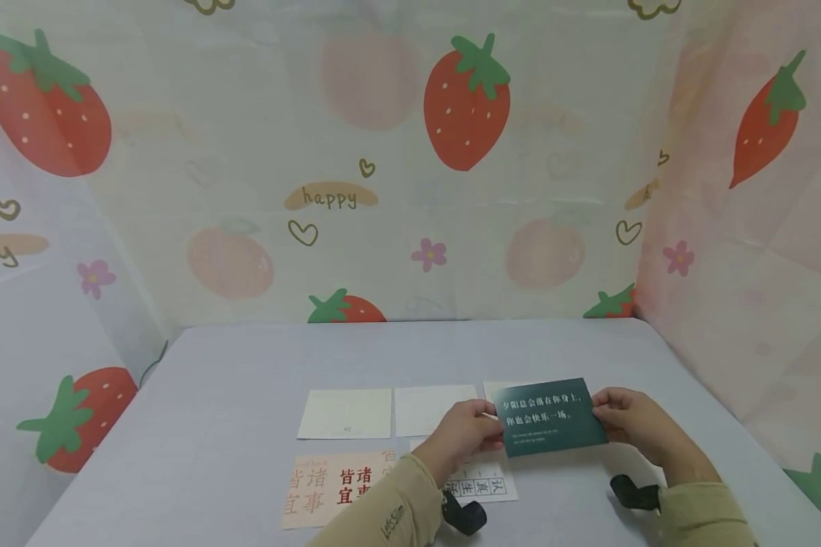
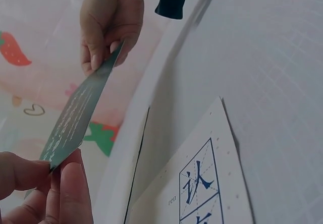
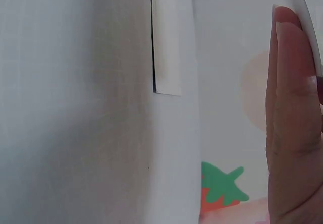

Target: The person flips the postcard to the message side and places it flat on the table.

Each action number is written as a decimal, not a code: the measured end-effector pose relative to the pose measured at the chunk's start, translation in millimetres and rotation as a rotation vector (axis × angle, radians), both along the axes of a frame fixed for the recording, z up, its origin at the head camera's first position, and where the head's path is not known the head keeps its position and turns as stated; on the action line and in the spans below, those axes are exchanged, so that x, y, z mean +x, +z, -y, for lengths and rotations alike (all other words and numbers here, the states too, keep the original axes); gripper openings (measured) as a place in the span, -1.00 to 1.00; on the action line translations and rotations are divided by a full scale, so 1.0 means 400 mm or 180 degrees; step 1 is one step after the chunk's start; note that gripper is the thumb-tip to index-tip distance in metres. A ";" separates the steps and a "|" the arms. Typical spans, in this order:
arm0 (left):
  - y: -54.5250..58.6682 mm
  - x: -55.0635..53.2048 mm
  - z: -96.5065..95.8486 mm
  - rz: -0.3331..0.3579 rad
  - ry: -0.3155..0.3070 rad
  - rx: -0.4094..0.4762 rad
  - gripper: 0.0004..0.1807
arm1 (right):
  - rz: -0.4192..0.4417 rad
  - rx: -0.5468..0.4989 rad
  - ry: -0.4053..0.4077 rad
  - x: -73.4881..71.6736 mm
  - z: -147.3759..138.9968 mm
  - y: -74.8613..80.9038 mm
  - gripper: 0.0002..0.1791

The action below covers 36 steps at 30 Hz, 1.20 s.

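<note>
A dark green card [image 1: 550, 418] with white printed characters is held up above the table, slightly tilted. My left hand [image 1: 461, 437] pinches its left edge between thumb and fingers. At the opposite edge, my right hand [image 1: 639, 422] pinches the card too. The left wrist view shows the card [image 2: 81, 113] nearly edge-on between both hands. Only the rim of the card [image 3: 305, 12] appears in the right wrist view, beside the fingers. Beneath my left hand lies a white card [image 1: 482, 486] with boxed blue characters, partly covered.
A pale pink card [image 1: 342, 486] with red characters lies front left, partly behind the left sleeve. Behind it are two pale cards [image 1: 345, 414] and a third pale card [image 1: 490, 390], mostly hidden. Strawberry-printed cloth [image 1: 246, 152] surrounds the white table [image 1: 212, 425].
</note>
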State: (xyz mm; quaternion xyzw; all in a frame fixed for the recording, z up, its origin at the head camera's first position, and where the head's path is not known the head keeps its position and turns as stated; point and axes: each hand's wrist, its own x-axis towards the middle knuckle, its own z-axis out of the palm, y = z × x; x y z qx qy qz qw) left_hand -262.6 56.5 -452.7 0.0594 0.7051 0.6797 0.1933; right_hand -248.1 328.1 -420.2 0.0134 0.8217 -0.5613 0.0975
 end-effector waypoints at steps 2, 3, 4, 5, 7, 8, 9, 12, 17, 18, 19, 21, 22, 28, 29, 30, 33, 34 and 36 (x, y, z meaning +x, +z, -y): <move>0.001 0.002 0.000 -0.0023 -0.0014 -0.0001 -0.91 | -0.0012 0.0017 -0.0049 0.000 0.003 0.001 -0.85; 0.003 0.002 0.000 -0.0021 -0.0009 -0.0003 -0.91 | -0.0018 0.0026 -0.0068 -0.001 0.004 0.001 -0.85; 0.003 0.003 0.000 -0.0029 -0.0009 -0.0008 -0.92 | -0.0019 0.0028 -0.0088 -0.001 0.005 0.001 -0.85; 0.005 0.004 0.000 -0.0027 0.0004 -0.0017 -0.93 | -0.0023 0.0034 -0.0093 -0.002 0.005 0.001 -0.85; 0.008 0.005 0.001 -0.0018 0.0041 -0.0038 -0.95 | -0.0041 0.0050 -0.0088 -0.005 0.005 0.000 -0.85; 0.009 0.005 0.002 -0.0016 0.0059 -0.0055 -0.95 | -0.0046 0.0051 -0.0084 -0.006 0.004 -0.001 -0.85; 0.009 0.005 0.002 -0.0016 0.0075 -0.0072 -0.95 | -0.0050 0.0053 -0.0082 -0.007 0.003 -0.002 -0.86; 0.010 0.003 0.003 -0.0030 0.0114 -0.0091 -0.95 | -0.0103 0.0090 -0.0051 -0.009 0.000 -0.003 -0.86; 0.007 -0.001 0.003 -0.0065 0.0148 -0.0100 -0.94 | -0.0172 0.0130 -0.0045 -0.009 -0.003 0.002 -0.83; 0.007 -0.001 0.004 -0.0062 0.0153 -0.0099 -0.94 | -0.0179 0.0130 -0.0040 -0.008 -0.004 0.004 -0.82; 0.007 -0.002 0.004 -0.0059 0.0159 -0.0099 -0.94 | -0.0185 0.0128 -0.0041 -0.008 -0.004 0.005 -0.82; 0.008 -0.001 0.006 -0.0062 0.0165 -0.0110 -0.93 | -0.0190 0.0124 -0.0042 -0.006 -0.004 0.009 -0.81; 0.008 -0.002 0.006 -0.0065 0.0168 -0.0116 -0.93 | -0.0193 0.0128 -0.0037 -0.006 -0.005 0.010 -0.81; 0.008 -0.004 0.007 -0.0126 0.0182 -0.0096 -0.94 | -0.0170 0.0173 -0.0044 -0.004 -0.007 0.015 -0.79; 0.008 -0.003 0.007 -0.0132 0.0191 -0.0088 -0.94 | -0.0162 0.0193 -0.0063 -0.003 -0.007 0.016 -0.79; 0.009 -0.003 0.008 -0.0137 0.0197 -0.0089 -0.94 | -0.0169 0.0219 -0.0068 -0.002 -0.007 0.016 -0.78; 0.010 -0.002 0.008 -0.0139 0.0216 -0.0118 -0.94 | -0.0189 0.0325 -0.0092 0.002 -0.006 0.019 -0.75; 0.010 -0.001 0.008 -0.0140 0.0221 -0.0132 -0.94 | -0.0191 0.0355 -0.0102 0.004 -0.006 0.020 -0.75; 0.011 -0.001 0.008 -0.0134 0.0225 -0.0135 -0.94 | -0.0210 0.0390 -0.0084 0.006 -0.007 0.022 -0.73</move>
